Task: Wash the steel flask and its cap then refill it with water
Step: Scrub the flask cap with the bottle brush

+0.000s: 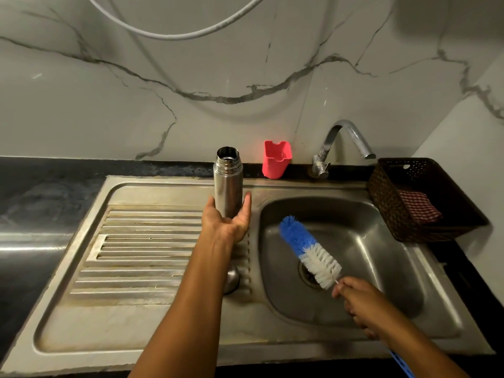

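The steel flask [228,181] stands upright with its mouth open at the back of the drainboard, beside the basin. My left hand [227,219] wraps its lower part, thumb on the right and fingers on the left. The steel cap [232,279] lies on the drainboard, partly hidden under my left forearm. My right hand [360,304] grips the handle of a bottle brush [309,249] with blue and white bristles, held over the sink basin [381,268] and pointing toward the flask. The tap [346,143] at the back shows no running water.
A pink plastic holder [276,162] stands against the marble wall behind the sink. A dark woven basket [381,192] with a red checked cloth [418,207] sits to the right of the basin. A black counter [41,192] lies to the left. A white hose [174,35] loops overhead.
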